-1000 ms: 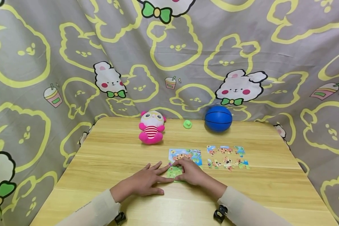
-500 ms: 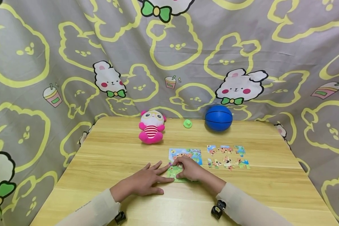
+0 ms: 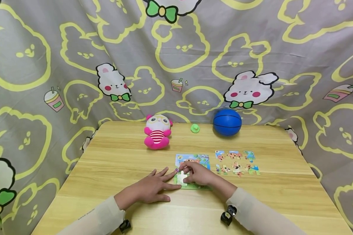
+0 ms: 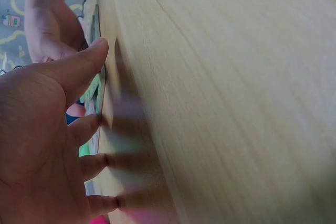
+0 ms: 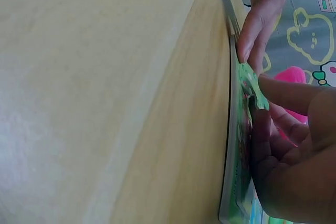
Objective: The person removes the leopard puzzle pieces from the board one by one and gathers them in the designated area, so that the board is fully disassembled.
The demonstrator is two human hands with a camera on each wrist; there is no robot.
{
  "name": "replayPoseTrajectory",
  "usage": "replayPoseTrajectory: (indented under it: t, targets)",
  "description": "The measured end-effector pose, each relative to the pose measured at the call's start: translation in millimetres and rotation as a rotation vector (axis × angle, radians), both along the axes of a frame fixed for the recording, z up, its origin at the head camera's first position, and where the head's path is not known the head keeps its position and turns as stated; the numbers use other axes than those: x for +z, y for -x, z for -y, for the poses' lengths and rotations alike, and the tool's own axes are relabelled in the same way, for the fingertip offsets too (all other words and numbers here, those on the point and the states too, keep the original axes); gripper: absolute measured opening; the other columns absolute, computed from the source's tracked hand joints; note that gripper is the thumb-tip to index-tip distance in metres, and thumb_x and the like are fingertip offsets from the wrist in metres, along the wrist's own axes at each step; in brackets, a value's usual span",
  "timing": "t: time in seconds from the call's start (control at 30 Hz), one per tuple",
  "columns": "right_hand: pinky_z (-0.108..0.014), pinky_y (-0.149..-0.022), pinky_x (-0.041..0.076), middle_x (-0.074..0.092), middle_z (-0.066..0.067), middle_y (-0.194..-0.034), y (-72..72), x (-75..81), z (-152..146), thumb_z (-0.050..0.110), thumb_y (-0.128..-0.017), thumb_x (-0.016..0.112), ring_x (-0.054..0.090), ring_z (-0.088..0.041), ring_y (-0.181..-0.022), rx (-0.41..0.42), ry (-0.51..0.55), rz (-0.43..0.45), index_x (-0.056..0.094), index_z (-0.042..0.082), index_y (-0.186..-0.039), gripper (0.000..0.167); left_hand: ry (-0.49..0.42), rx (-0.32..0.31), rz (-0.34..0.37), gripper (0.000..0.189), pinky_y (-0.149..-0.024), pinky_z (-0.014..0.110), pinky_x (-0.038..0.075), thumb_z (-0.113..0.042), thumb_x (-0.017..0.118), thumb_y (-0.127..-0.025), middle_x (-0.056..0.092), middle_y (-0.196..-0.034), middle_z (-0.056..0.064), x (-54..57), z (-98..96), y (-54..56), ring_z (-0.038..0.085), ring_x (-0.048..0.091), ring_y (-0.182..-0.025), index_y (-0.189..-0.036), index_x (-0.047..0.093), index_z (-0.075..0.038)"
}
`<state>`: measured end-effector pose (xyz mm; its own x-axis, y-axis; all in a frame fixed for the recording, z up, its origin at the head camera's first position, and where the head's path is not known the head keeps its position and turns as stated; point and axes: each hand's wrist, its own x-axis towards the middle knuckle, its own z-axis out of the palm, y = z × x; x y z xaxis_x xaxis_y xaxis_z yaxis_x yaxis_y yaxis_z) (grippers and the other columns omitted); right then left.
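A jigsaw puzzle board (image 3: 205,160) with a printed spotted animal, blue sky and green ground lies flat on the table. The right hand (image 3: 199,175) pinches a jigsaw piece (image 3: 181,179) over the board's lower left part; light glares off its face in the head view. In the right wrist view this piece (image 5: 256,86) looks green and tilted up from the board, between thumb and fingers. The left hand (image 3: 150,187) rests palm down with fingers spread, its fingertips at the board's left edge. The left wrist view shows those fingertips (image 4: 107,160) on the tabletop.
Several loose jigsaw pieces (image 3: 237,167) lie in two rows right of the board. Along the back of the table (image 3: 111,156) are a pink plush panda (image 3: 157,133), a small green duck (image 3: 195,128) and a blue ball (image 3: 227,122). A patterned curtain (image 3: 191,71) hangs behind.
The right hand has tilted the jigsaw piece at the board's lower left, so its face now catches the light. The left hand has stayed in place.
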<state>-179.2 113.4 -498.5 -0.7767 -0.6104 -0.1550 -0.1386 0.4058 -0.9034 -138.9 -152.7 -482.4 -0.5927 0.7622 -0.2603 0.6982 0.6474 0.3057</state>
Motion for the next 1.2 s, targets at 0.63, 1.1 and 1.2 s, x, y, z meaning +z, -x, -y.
replayPoseTrajectory:
  t: [0.63, 1.1, 1.2]
  targets:
    - [-0.024, -0.055, 0.042, 0.068, -0.005, -0.08, -4.3, -5.2, 5.8, 0.005, -0.096, 0.07, 0.051, -0.011, -0.059, -0.106, 0.014, -0.053, 0.071, 0.005, -0.11, 0.014, -0.002, 0.005, 0.006, 0.054, -0.115, 0.073, 0.024, -0.055, 0.054, -0.102, 0.014, -0.173, -0.003, -1.2, -0.4, -0.8, 0.039, 0.012, -0.158, -0.154, 0.041, -0.05]
    - [-0.027, -0.061, 0.047, 0.069, -0.001, -0.085, -2.2, -13.2, 2.9, 0.007, -0.098, 0.068, 0.054, -0.012, -0.062, -0.157, 0.042, -0.053, 0.069, 0.005, -0.116, 0.018, -0.009, 0.0, 0.007, 0.054, -0.114, 0.074, 0.024, -0.054, 0.054, -0.103, 0.012, -0.173, -0.002, -1.0, 0.0, -0.3, 0.04, 0.011, -0.158, -0.155, 0.04, -0.049]
    - [-0.027, -0.06, 0.048, 0.069, -0.002, -0.086, -2.2, -13.4, 2.2, 0.007, -0.098, 0.067, 0.055, -0.013, -0.063, -0.162, 0.051, -0.048, 0.068, 0.004, -0.117, 0.02, -0.01, -0.001, 0.007, 0.054, -0.114, 0.075, 0.024, -0.054, 0.054, -0.103, 0.012, -0.173, -0.002, -0.9, -0.2, -0.4, 0.041, 0.011, -0.158, -0.155, 0.04, -0.049]
